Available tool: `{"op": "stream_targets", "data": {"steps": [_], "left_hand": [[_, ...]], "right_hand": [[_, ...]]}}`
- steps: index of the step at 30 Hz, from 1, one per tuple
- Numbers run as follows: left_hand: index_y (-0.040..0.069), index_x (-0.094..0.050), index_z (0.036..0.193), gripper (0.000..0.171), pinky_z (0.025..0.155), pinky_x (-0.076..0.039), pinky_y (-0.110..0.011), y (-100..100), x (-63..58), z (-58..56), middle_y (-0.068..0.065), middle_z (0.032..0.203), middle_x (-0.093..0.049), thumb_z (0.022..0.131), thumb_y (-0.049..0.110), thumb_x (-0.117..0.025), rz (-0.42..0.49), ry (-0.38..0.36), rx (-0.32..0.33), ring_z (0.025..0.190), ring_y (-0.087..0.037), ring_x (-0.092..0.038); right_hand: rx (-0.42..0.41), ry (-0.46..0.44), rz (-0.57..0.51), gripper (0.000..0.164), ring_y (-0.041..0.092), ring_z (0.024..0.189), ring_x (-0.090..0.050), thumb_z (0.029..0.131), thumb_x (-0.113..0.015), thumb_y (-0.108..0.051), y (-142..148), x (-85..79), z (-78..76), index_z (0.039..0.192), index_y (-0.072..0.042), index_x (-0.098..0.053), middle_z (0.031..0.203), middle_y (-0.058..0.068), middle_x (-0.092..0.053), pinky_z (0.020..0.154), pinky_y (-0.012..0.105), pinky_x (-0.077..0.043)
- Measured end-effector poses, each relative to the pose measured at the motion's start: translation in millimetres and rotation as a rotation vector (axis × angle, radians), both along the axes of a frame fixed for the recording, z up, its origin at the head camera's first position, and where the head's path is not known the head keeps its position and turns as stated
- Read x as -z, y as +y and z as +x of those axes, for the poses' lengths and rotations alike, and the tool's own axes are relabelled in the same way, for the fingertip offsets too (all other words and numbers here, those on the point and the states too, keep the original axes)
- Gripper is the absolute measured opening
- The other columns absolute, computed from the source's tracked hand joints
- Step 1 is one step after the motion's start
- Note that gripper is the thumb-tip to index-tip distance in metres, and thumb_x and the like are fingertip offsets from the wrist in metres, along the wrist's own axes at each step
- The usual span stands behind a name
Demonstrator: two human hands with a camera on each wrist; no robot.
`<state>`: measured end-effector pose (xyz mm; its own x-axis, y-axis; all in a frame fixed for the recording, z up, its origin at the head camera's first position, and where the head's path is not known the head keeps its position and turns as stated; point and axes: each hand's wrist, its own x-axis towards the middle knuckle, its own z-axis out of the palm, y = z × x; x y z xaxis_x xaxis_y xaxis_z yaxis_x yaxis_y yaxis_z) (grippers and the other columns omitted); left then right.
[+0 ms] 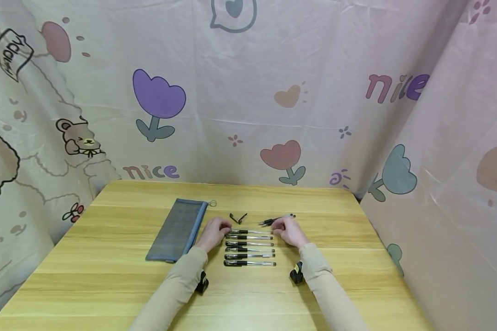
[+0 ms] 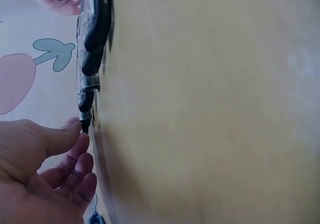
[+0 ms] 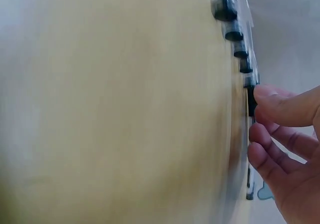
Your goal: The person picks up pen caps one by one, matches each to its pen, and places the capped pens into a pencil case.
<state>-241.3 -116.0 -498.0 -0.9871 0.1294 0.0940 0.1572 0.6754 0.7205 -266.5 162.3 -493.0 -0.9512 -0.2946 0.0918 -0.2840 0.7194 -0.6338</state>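
Observation:
Several clear-barrelled gel pens with black caps lie side by side in a column, caps to the left, such as the nearest gel pen (image 1: pixel 250 263). At the far end of the column, my left hand (image 1: pixel 216 231) pinches the cap end of the farthest gel pen (image 1: pixel 252 231) between thumb and forefinger. My right hand (image 1: pixel 289 230) holds the other end of that pen with its fingertips (image 3: pixel 264 92). Just beyond the right hand lie more black pens (image 1: pixel 277 220), partly hidden by it.
A grey-blue mesh zip pouch (image 1: pixel 175 232) with a ring on its zip lies left of the left hand. A small black bent clip-like piece (image 1: pixel 238 219) sits behind the column. The wooden table (image 1: pixel 120 285) meets a printed curtain (image 1: pixel 232 151) at the back and sides.

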Motion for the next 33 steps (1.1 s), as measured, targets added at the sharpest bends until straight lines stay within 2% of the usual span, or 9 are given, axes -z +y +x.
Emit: {"op": "stream_targets", "data": {"steps": [8,13,21,33], "left_hand": [[0.003,-0.074,0.11,0.017,0.09,-0.052,-0.047,0.5,-0.4,2.2,-0.01,0.104,-0.072,0.098,0.007,-0.063,-0.01,0.024,-0.008,0.098,-0.026,-0.065],[0.003,-0.073,0.113,0.019,0.085,-0.052,-0.043,1.3,-1.3,3.5,-0.008,0.099,-0.07,0.098,0.01,-0.064,-0.022,0.03,-0.018,0.092,-0.021,-0.062],[0.003,-0.073,0.113,0.019,0.082,-0.051,-0.04,1.5,-2.4,4.0,-0.006,0.095,-0.07,0.097,0.01,-0.065,-0.026,0.041,-0.011,0.088,-0.019,-0.061],[0.003,-0.073,0.111,0.017,0.08,-0.052,-0.039,-0.9,-0.7,4.0,-0.006,0.094,-0.07,0.097,0.008,-0.065,-0.021,0.036,-0.007,0.086,-0.017,-0.061]], "right_hand": [[0.074,0.008,-0.05,0.016,0.017,0.082,-0.059,0.085,-0.074,0.002,13.7,-0.7,-12.3,0.101,-0.001,-0.075,0.092,0.01,-0.07,0.076,0.03,-0.048],[0.087,0.017,-0.045,0.016,0.022,0.086,-0.063,0.083,-0.075,0.004,16.6,-3.0,-16.1,0.099,0.0,-0.075,0.097,0.014,-0.072,0.082,0.037,-0.052],[0.091,-0.003,-0.01,0.013,0.023,0.089,-0.064,0.085,-0.074,0.004,16.5,-2.8,-18.3,0.097,-0.001,-0.074,0.099,0.014,-0.07,0.087,0.042,-0.053],[0.089,0.01,0.008,0.015,0.022,0.091,-0.062,0.085,-0.075,0.001,10.9,-1.8,-23.9,0.099,-0.004,-0.075,0.098,0.011,-0.068,0.088,0.042,-0.053]]}}
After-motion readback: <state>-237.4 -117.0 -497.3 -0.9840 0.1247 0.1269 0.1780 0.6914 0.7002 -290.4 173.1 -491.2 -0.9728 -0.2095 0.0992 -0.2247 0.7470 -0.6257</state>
